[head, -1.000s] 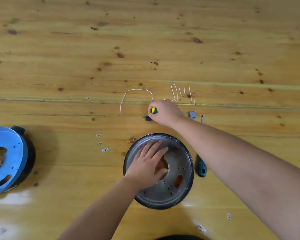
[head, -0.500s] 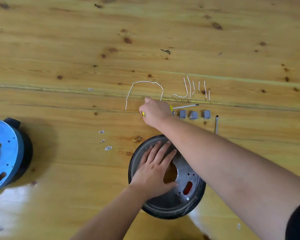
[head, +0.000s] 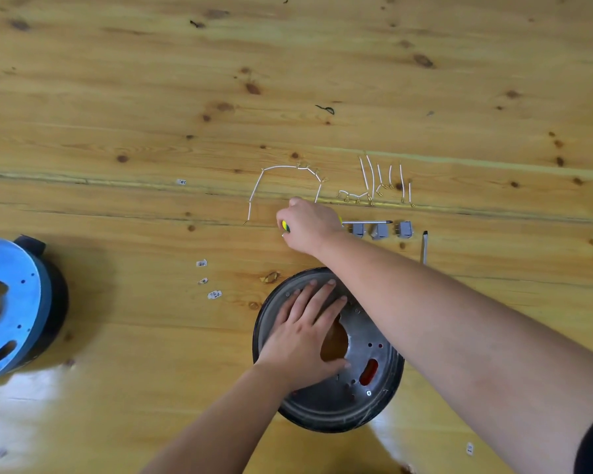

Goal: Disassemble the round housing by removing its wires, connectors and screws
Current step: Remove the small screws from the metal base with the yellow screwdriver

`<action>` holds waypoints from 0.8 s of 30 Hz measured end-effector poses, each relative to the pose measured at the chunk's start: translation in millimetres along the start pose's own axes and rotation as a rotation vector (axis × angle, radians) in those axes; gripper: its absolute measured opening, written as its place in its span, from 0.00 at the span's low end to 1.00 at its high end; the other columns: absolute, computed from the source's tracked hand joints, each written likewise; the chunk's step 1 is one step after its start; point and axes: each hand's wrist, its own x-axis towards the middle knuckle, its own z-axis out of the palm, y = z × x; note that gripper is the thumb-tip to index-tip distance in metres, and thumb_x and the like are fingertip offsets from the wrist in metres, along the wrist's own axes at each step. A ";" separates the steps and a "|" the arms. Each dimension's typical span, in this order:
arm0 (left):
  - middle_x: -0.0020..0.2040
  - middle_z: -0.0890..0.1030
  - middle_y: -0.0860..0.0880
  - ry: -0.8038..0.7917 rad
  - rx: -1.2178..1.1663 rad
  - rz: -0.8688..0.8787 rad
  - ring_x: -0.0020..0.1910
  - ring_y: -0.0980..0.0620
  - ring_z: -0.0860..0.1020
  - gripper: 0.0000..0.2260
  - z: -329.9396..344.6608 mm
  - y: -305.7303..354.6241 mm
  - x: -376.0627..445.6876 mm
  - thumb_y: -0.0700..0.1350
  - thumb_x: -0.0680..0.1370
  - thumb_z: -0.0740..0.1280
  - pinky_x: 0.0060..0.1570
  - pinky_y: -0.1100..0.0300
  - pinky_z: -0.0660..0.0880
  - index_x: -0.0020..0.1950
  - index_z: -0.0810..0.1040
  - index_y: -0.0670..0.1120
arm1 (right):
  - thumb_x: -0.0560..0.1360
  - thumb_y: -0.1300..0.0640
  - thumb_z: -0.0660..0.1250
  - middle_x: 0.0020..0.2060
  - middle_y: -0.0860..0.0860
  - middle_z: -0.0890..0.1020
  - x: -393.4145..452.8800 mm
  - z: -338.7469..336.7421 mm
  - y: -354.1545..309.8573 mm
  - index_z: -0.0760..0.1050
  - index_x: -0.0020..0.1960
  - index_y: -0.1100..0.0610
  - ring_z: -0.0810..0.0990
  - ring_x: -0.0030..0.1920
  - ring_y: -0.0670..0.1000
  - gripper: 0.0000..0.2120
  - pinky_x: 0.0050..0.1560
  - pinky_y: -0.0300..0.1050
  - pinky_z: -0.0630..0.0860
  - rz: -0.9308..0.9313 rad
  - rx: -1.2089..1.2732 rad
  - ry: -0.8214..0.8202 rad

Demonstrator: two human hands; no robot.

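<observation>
The round housing sits on the wooden table close in front of the person, its metal plate facing up, and the left hand lies flat across that plate with its fingers spread wide, pinning it down and holding nothing. The right hand is beyond the housing's far rim, its fingers curled around the yellow-green handle of a screwdriver. The tool's long axis runs sideways, shaft pointing right toward the three grey connectors, so the tip must swing round and come back toward the person to reach the one screw visible on the plate's near right edge; the right hand is the nearer to the tool, the left to the housing. Whether the screwdriver is lifted or resting on the table is hard to tell from this angle. Removed white wires lie beyond it. Compared with a second ago, the shaft now shows clear of the fist, where only the handle end showed, and the left hand has stayed planted on the plate.
</observation>
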 end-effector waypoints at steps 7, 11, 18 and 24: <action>0.83 0.38 0.62 -0.036 -0.044 -0.006 0.80 0.59 0.31 0.42 -8.5 1.0 0.0 0.73 0.74 0.60 0.75 0.53 0.32 0.83 0.50 0.61 | 0.76 0.56 0.66 0.54 0.48 0.77 -32.7 -41.4 0.7 0.80 0.58 0.48 0.79 0.47 0.54 0.12 0.44 0.47 0.76 0.093 0.345 0.077; 0.79 0.58 0.67 0.070 -0.484 -0.171 0.78 0.68 0.49 0.27 -25.1 6.2 0.3 0.63 0.82 0.64 0.78 0.60 0.49 0.80 0.66 0.59 | 0.75 0.57 0.66 0.46 0.47 0.81 -66.3 -76.8 -0.5 0.80 0.53 0.47 0.78 0.34 0.51 0.10 0.34 0.43 0.74 0.173 0.746 0.148; 0.59 0.84 0.60 0.262 -1.070 -0.341 0.60 0.60 0.82 0.15 -38.3 35.4 -18.1 0.59 0.79 0.68 0.63 0.56 0.76 0.65 0.81 0.60 | 0.79 0.66 0.67 0.44 0.53 0.79 -111.7 -73.7 -4.1 0.78 0.59 0.57 0.79 0.41 0.50 0.10 0.42 0.48 0.77 0.262 1.318 0.205; 0.45 0.87 0.50 0.229 -1.036 -0.390 0.44 0.54 0.85 0.10 -24.1 28.3 -44.5 0.46 0.82 0.69 0.48 0.57 0.80 0.54 0.84 0.62 | 0.84 0.66 0.63 0.49 0.57 0.76 -138.2 -49.0 -3.9 0.74 0.62 0.57 0.79 0.41 0.52 0.08 0.45 0.51 0.79 0.322 1.557 0.322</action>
